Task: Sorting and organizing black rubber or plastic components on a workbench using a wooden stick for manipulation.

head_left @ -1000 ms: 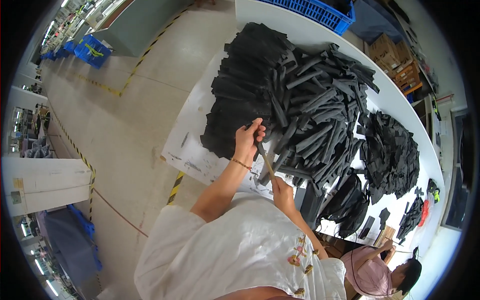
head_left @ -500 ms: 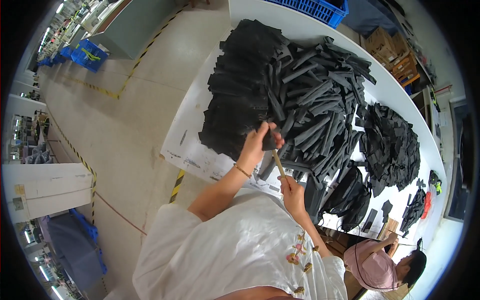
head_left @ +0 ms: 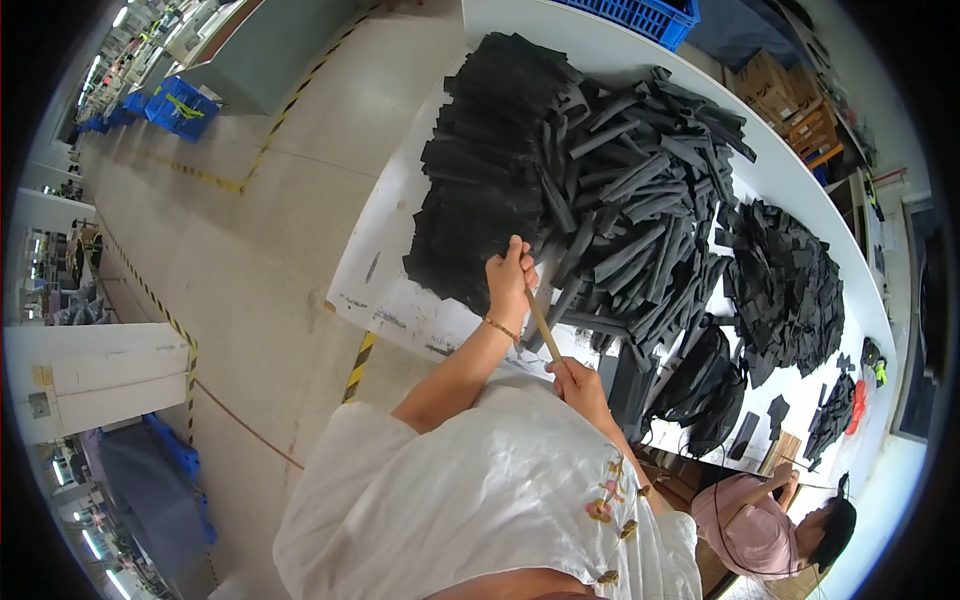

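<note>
My right hand [head_left: 580,388], low in front of my shirt, is closed round the near end of a thin pale wooden stick [head_left: 543,326]. The stick slants up and left to my left hand [head_left: 509,277], whose fingers are curled closed at its far end. Whether any black cloth is inside that fist is hidden. Just beyond my left hand lies a broad layered stack of flat black fabric pieces [head_left: 490,150]. To its right is a loose heap of narrow black rolled or folded strips [head_left: 640,190].
A white table [head_left: 375,240] carries it all. Farther right lie another black heap [head_left: 785,290], a black bag [head_left: 700,385] and small black pieces. A person in pink [head_left: 750,525] works at lower right. Blue crates [head_left: 640,20] stand beyond the table, with floor at left.
The black piece seen at my left hand and the stick tip is no longer visible there. My left hand has turned and curled into a fist; my right hand has shifted slightly left.
</note>
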### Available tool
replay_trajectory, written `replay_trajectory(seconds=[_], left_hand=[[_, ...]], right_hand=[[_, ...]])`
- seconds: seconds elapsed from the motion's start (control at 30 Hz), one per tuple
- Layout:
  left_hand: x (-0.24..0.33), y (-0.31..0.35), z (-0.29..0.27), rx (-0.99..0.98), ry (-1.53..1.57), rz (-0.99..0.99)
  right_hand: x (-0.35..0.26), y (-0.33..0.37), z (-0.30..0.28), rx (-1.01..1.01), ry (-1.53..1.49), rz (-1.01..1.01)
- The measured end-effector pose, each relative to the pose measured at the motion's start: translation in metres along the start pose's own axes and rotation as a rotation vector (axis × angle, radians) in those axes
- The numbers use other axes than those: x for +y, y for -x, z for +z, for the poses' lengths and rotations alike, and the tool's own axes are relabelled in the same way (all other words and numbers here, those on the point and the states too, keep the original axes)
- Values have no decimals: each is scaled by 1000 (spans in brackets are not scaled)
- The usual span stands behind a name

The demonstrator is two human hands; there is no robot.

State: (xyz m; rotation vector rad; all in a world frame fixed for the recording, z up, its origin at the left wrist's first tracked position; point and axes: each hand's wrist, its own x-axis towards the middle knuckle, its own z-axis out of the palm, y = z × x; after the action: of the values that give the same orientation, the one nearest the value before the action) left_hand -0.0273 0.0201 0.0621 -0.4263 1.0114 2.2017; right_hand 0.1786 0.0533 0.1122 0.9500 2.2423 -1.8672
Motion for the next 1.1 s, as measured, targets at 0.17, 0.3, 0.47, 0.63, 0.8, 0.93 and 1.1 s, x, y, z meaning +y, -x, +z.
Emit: replay_trajectory(seconds=[0.17, 0.3, 0.47, 0.63, 0.8, 0.93, 1.1], left_hand=[[2, -7, -1, 30, 34, -25], [-3, -15, -8, 84, 110, -199], [22, -29, -5, -31, 101, 10], [15, 12, 13, -67, 61, -335], [22, -57, -36, -48, 23, -14], [84, -77, -39, -81, 30, 80], [59, -89, -32, -84, 366, -72]], right_hand=[[-6, 22, -6, 32, 114, -32], [-2, 34, -15, 81, 280, -189], [-8, 33, -15, 78, 244, -74], [-15, 12, -13, 117, 191, -24], [27, 33, -6, 60, 266, -154], [17, 66, -43, -124, -11, 45], [-33, 32, -57, -13, 128, -105]])
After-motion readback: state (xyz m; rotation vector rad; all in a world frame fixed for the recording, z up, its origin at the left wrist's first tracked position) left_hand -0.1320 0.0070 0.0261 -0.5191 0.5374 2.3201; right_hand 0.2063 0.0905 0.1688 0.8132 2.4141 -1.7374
